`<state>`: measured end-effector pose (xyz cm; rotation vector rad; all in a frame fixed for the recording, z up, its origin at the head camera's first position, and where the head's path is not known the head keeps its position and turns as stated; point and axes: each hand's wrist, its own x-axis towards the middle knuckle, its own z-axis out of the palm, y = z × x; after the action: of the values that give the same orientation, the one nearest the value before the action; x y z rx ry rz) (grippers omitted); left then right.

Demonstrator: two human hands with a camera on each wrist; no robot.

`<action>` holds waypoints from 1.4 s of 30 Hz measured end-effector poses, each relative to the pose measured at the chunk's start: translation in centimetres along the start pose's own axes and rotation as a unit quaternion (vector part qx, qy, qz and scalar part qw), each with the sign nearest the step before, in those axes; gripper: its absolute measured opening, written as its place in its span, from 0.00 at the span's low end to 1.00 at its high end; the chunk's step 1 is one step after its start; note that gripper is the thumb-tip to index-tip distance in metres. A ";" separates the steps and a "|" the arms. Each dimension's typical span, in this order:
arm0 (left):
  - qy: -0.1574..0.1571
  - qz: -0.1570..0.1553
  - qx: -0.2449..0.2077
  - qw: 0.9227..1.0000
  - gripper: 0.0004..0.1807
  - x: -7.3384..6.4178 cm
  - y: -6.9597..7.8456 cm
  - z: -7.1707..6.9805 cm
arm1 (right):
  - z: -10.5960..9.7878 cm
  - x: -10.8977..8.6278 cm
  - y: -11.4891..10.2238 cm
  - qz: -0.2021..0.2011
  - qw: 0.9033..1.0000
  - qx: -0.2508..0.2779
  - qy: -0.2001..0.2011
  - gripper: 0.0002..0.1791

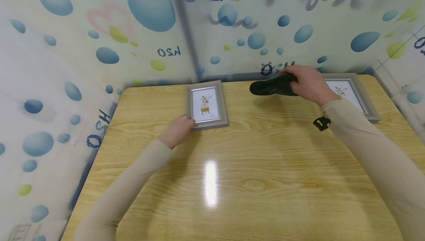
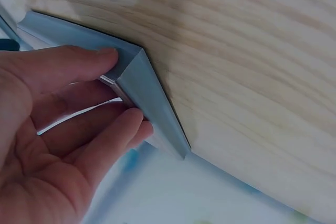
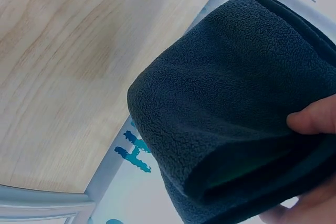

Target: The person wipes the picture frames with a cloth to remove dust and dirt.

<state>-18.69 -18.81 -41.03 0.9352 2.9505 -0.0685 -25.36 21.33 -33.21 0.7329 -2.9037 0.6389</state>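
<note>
In the head view, a silver-grey rectangular picture frame on the yellowish wooden counter was gripped by the left hand — a dark folded fleece cloth was held aloft by the right hand. In the left wrist view, the frame's corner was pinched by fingers; in the right, the cloth was clasped.

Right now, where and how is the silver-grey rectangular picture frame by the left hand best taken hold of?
Probably by the near-left corner of the silver-grey picture frame, coming from the left, where the left hand holds it: the narrow rim gives the fingers a straight edge to pinch, away from the printed picture, while the wall crowds the far side.
</note>
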 end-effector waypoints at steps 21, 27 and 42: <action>-0.015 -0.126 -0.012 0.992 0.06 -4.2 -4.6 -1.2 | -2.5 -1.2 2.1 0.018 0.999 0.020 0.030 0.21; 0.104 -0.054 0.042 0.992 0.05 -1.0 -0.5 -1.2 | -4.4 -1.7 3.7 0.027 0.997 -0.002 0.073 0.22; -0.050 0.114 0.004 0.992 0.21 15.1 14.6 -3.9 | -6.6 -6.5 7.9 0.112 0.984 -0.056 0.129 0.21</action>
<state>-22.70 2.05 -38.43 1.2253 2.7349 -0.1143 -23.48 33.21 -31.26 0.2875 -2.7705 0.5374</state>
